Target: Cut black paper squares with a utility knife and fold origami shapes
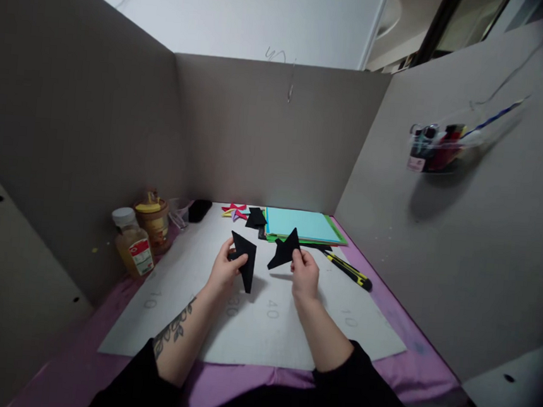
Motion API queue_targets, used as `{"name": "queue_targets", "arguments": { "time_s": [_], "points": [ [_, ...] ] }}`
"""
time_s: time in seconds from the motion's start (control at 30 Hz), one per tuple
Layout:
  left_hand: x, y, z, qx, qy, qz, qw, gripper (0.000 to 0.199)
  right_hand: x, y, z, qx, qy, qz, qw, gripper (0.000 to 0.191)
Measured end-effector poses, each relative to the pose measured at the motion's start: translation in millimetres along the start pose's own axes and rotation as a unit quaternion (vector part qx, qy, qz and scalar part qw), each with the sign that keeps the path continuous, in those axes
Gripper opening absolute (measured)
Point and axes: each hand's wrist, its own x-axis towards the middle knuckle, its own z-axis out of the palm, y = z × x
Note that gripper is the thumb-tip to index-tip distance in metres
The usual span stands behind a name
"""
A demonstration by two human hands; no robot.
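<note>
Between the fingers and thumb of my left hand (226, 264) is a folded black paper piece (246, 261), long and pointed at top and bottom. My right hand (304, 273) pinches a second folded black paper piece (286, 250) by its right edge; this one has several points. Both pieces are raised over the white board (259, 342), side by side with a gap between them. Behind them lies another black folded paper (255, 218), beside small red, yellow and purple folded papers (235, 212).
A stack of coloured paper (304, 224) lies at the back, a yellow-black utility knife (348, 272) to the right. A white-capped bottle (133, 243) and a brown jar (154, 222) stand left, near a black object (199, 210). Grey walls (277, 134) enclose three sides; a cup of tools (440, 148) hangs right.
</note>
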Motion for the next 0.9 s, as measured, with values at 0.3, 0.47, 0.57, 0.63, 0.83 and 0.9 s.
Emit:
{"name": "queue_targets", "arguments": {
  "time_s": [0.3, 0.47, 0.57, 0.63, 0.83, 0.9],
  "points": [
    [-5, -7, 8.0, -0.019, -0.049, 0.008, 0.999, 0.040, -14, 0, 10, 0.010, -0.121, 0.031, 0.992, 0.028],
    [-6, -3, 9.0, -0.026, -0.047, 0.009, 0.999, 0.040, -14, -3, 8, -0.003, -0.130, 0.023, 0.991, 0.028],
    [-6, -4, 7.5, 0.000, -0.054, 0.018, 0.998, 0.039, -15, -7, 9, -0.029, -0.157, 0.024, 0.987, 0.028],
    [-5, -6, 6.2, 0.026, -0.063, 0.030, 0.997, 0.038, -16, -10, 10, -0.050, -0.173, 0.027, 0.983, 0.029],
    [-2, -5, 3.8, 0.138, -0.055, 0.113, 0.982, 0.030, -16, -9, 10, -0.090, -0.185, -0.007, 0.979, 0.036],
    [-2, -4, 3.3, 0.173, -0.044, 0.150, 0.972, 0.025, -15, -7, 10, -0.097, -0.189, -0.014, 0.977, 0.036]
  ]
}}
